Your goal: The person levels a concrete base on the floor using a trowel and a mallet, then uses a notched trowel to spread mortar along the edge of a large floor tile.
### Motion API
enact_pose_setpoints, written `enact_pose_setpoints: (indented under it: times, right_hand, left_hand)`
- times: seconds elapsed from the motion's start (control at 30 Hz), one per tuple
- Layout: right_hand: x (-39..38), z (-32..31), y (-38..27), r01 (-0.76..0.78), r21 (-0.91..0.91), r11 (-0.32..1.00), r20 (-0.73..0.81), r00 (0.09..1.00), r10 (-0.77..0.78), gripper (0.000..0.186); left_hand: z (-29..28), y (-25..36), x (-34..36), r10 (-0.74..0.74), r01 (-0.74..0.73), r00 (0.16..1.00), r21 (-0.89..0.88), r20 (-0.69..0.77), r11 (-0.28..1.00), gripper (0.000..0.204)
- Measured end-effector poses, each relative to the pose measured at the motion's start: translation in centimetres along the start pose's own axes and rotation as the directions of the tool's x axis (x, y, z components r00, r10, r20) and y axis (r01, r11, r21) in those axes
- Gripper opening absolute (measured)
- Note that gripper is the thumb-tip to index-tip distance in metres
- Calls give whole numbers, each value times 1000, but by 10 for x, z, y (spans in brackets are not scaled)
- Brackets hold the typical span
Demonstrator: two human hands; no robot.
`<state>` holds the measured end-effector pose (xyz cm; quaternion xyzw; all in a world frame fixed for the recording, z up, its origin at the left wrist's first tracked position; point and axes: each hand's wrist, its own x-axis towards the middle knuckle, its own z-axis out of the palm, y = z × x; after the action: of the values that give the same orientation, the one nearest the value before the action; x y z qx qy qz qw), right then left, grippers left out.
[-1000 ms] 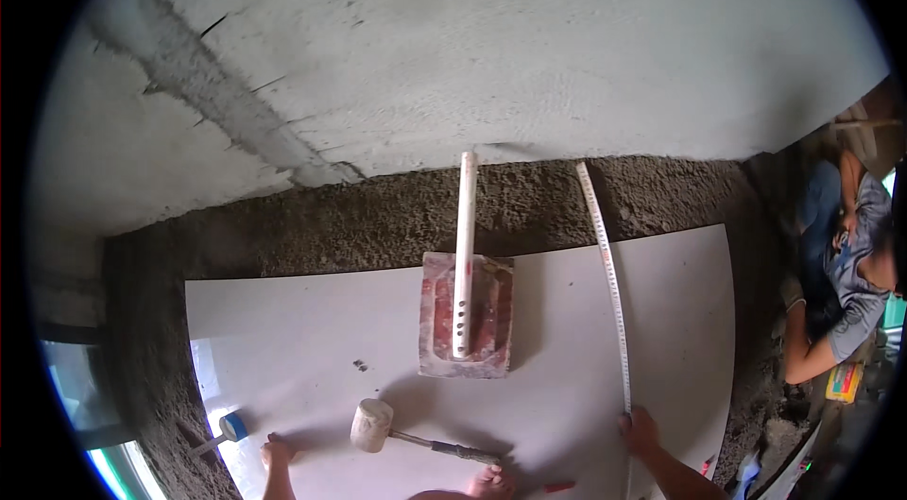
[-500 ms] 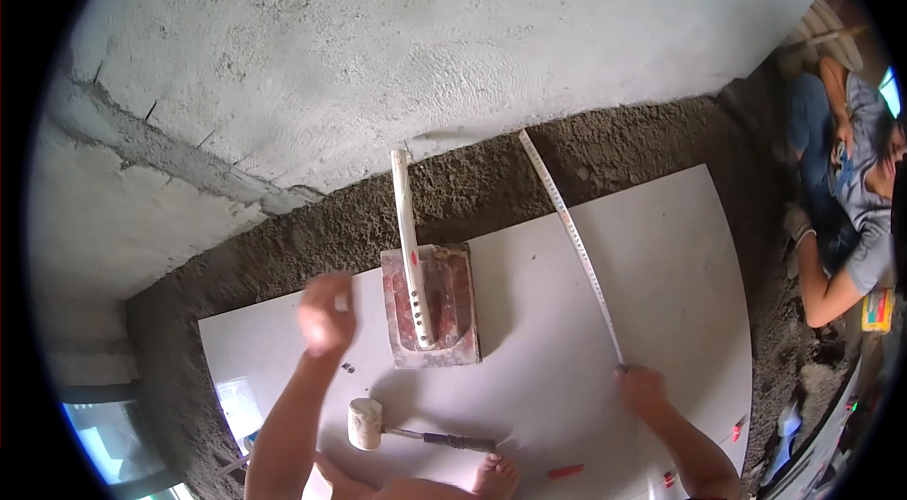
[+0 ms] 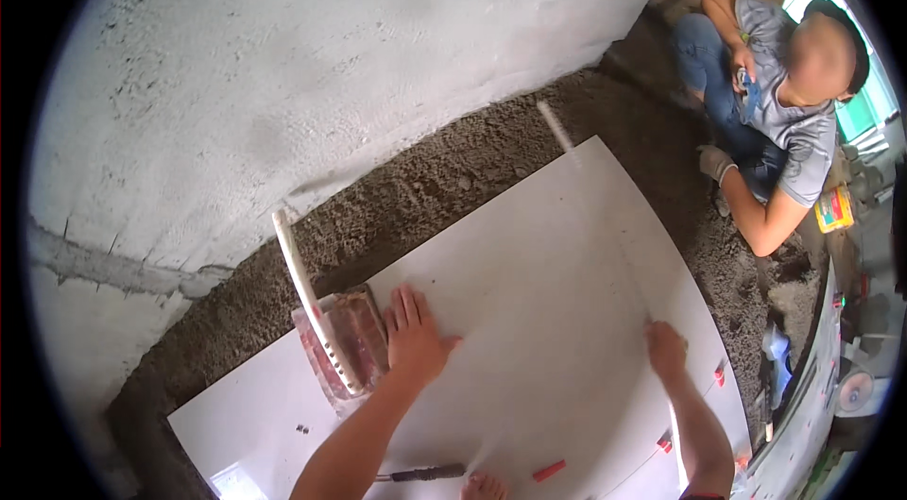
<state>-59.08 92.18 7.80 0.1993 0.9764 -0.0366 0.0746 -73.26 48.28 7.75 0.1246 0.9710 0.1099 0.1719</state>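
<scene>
My left hand (image 3: 416, 344) lies open, fingers spread, on a large white tile (image 3: 529, 245), beside a worn red plate tool (image 3: 340, 349) with a long white perforated handle (image 3: 295, 259). My right hand (image 3: 667, 349) grips a tape measure (image 3: 557, 127) near the tile's right side; its strip runs up past the far edge and is blurred. A mallet's dark handle (image 3: 425, 474) lies by my bare foot (image 3: 484, 486) at the bottom. A small red piece (image 3: 548, 470) rests on the tile.
Rough mortar bed (image 3: 416, 169) runs along the plastered wall (image 3: 331, 37). A co-worker (image 3: 784, 132) crouches at the upper right, a blue object in one hand, the other gloved. Nearby are a yellow bucket (image 3: 833, 208), a blue bag (image 3: 778, 358) and a fan (image 3: 855, 391).
My view has swung rightward. My left hand rose from the lower left and is now flat beside the plate tool. The tape's strip has turned blurred as my right hand holds it.
</scene>
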Motion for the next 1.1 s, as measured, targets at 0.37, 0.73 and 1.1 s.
enact_pose_setpoints:
  times: [0.37,0.73,1.1]
  right_hand:
    - [140,-1,23,57,2,998,-58,997,-57,31]
    - [151,-4,34,105,-32,994,7,994,-105,30]
    - [141,-12,21,1,-31,1000,62,998,1,40]
  left_hand:
    - [22,9,11,-53,36,985,-99,-165,994,94]
    - [25,12,12,-54,52,988,-19,-143,998,94]
    - [21,8,11,-100,95,986,-43,-135,995,96]
